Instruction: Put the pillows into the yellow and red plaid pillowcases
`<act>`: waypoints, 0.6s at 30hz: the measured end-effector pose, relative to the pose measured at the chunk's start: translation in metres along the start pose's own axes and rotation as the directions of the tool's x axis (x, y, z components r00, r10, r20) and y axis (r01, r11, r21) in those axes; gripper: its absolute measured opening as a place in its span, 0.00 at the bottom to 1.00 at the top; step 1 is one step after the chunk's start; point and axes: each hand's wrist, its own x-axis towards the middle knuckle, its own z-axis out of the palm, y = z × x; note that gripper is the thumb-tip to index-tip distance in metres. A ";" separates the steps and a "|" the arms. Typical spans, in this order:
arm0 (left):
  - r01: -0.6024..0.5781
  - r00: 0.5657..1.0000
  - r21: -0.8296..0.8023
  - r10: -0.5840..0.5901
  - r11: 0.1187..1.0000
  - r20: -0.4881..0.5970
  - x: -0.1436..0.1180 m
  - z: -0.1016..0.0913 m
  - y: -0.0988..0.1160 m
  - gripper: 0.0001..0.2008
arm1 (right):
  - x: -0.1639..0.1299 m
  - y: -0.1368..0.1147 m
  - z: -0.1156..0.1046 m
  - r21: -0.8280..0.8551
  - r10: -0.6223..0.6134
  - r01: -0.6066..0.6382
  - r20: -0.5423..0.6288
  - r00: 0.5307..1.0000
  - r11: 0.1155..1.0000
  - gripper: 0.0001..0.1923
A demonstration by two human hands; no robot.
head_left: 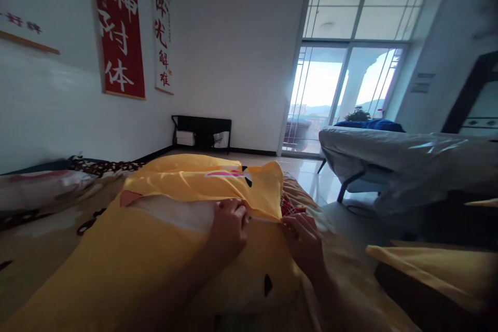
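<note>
A large yellow cloth point(175, 184) with pink, white and black printed patches lies spread in front of me, its far part folded over. Along the fold's near edge, a whitish area point(171, 210) shows; whether it is print or lining I cannot tell. My left hand point(230, 225) is closed on this edge near the middle, fingers curled. Further right, my right hand point(305, 241) pinches the cloth at its right corner, pulling it to a point. Just behind that hand, a bit of red checked fabric point(290, 207) peeks out.
Beneath lies a brown and beige patterned blanket point(42, 233). At the right are another yellow cloth piece point(436, 264) and a plastic-covered table point(389, 148). A low black rack point(202, 132) stands by the far wall, near glass sliding doors point(342, 93).
</note>
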 end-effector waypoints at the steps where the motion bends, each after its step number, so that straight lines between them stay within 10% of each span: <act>1: -0.015 1.000 -0.004 0.015 1.000 -0.001 -0.002 -0.004 -0.003 0.09 | 0.000 -0.001 0.001 0.015 0.005 -0.005 0.007 1.000 1.000 0.03; 11: 0.144 0.989 -0.375 -0.124 0.916 0.078 -0.035 -0.016 0.024 0.13 | 0.014 -0.062 0.000 0.189 0.019 -0.043 0.125 0.992 0.981 0.12; 18: 0.101 0.990 -0.278 -0.067 0.955 0.127 -0.043 -0.032 0.027 0.11 | 0.018 -0.078 -0.003 0.293 -0.003 0.000 0.010 1.000 0.956 0.13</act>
